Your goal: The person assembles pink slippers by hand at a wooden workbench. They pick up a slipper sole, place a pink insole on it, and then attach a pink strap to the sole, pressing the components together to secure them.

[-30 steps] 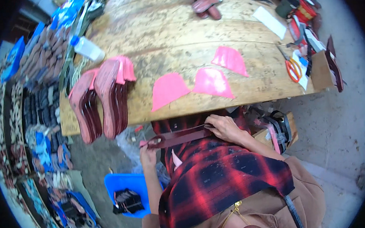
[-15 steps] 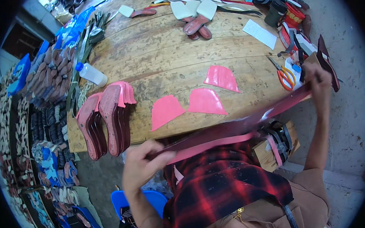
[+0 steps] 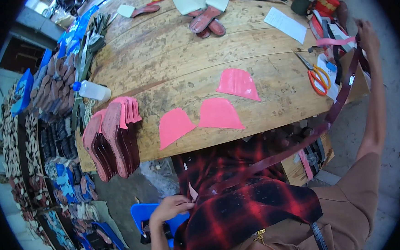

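Raised at the far right, my right hand (image 3: 368,39) grips one end of a long, shiny maroon strip (image 3: 338,107). The strip sags past the table's edge down to the red and black checked cloth (image 3: 255,204) over my lap. My left hand (image 3: 171,209) is low beside that cloth, fingers pressed together; what they hold, if anything, is hidden. A small pale pink scrap (image 3: 193,192) shows just above its fingertips. On the table lie three pink, rounded pieces: one at left (image 3: 175,126), one in the middle (image 3: 221,113) and one behind (image 3: 238,83).
Stacked maroon shoe soles with pink flaps (image 3: 117,125) overhang the table's left front edge. Orange-handled scissors (image 3: 318,79) and a white paper (image 3: 285,24) are at right. A white bottle (image 3: 95,91) lies at left. A blue stool (image 3: 143,213) stands below.
My right hand has swung outward and away, pulling its end of the strip along. My left hand has dropped from the table's edge to my lap. The view has shifted slightly.
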Available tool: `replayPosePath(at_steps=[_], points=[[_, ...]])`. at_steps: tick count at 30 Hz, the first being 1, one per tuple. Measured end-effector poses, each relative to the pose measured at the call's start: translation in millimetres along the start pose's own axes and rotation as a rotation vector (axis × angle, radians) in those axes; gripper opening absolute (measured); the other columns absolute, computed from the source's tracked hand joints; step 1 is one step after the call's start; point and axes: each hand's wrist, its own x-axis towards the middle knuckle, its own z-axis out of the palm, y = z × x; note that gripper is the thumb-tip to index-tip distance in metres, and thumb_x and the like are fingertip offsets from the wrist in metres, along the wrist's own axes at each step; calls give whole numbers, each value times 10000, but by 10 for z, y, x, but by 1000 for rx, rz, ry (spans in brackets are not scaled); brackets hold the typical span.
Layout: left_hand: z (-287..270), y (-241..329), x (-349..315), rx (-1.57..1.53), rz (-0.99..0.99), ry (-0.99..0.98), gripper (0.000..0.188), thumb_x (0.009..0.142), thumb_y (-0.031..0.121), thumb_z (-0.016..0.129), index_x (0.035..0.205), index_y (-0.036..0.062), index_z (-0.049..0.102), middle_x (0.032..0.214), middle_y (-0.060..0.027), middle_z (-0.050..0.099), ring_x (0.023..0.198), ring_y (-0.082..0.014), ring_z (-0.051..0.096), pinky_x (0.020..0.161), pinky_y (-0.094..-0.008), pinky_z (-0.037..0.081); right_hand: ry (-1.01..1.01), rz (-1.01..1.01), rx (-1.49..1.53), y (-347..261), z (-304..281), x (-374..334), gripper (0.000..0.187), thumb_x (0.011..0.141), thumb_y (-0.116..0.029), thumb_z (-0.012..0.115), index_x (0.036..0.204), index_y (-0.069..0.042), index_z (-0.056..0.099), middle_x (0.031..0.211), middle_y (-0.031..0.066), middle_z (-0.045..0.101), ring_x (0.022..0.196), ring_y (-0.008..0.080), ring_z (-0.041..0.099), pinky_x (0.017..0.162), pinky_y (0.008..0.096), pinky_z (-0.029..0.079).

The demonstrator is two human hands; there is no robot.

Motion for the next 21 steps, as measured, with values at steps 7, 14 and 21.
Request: replayPosePath(at_steps=[7,14,21], points=[[-155,1877,147,924,534,316,373,878,305,667,1159,61,643,1097,-163,669,997,-328,655,838,-392,527,-335,-75,1036,-2435,-337,-1729,172,865,-9,559,1017,-24,639,848,110,651,790,219,654,723,308,495],[-1927,3642,2445,521,934,867,574,904,442,592,1268,1,542,1209,-212,598,1124,-316,574,951,-386,441,-418,242,974,-2927,-790,-2696,66,883,-36,588,939,0,593,781,146,528,713,304,542,653,358,438],[-2763,4586,4432,1070,927,1368,786,865,595,556,1462,122,365,1569,-163,211,1445,-375,173,1141,-542,190,-287,221,757,-3135,-624,-2842,155,705,68,519,812,-40,543,707,81,487,600,245,470,534,345,387]])
